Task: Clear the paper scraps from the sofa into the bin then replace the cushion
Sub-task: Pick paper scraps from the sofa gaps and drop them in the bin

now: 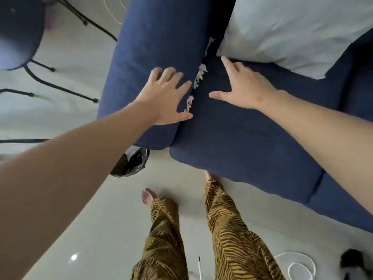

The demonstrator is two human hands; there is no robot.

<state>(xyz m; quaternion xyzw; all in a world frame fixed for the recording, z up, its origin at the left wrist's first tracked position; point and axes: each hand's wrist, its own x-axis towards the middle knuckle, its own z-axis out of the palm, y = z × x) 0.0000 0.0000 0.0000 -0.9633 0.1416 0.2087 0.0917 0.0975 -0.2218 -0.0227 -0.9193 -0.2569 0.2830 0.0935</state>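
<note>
Torn paper scraps (200,74) are wedged in the gap between the navy sofa's armrest (157,37) and its seat cushion (242,134); another scrap (189,103) lies lower in the gap and one (211,42) higher up. My left hand (165,96) lies flat and open on the armrest, thumb beside the lower scrap. Fingers spread, my right hand (244,87) rests on the seat cushion just right of the gap. A white cushion (298,31) lies on the seat behind my right hand. A bin with a black liner (131,164) stands on the floor under the armrest's front.
A dark round stool (18,31) with black metal legs stands on the tiled floor at the left. White cord (300,265) coils on the floor at the lower right near a black object (351,259). My legs and bare feet stand before the sofa.
</note>
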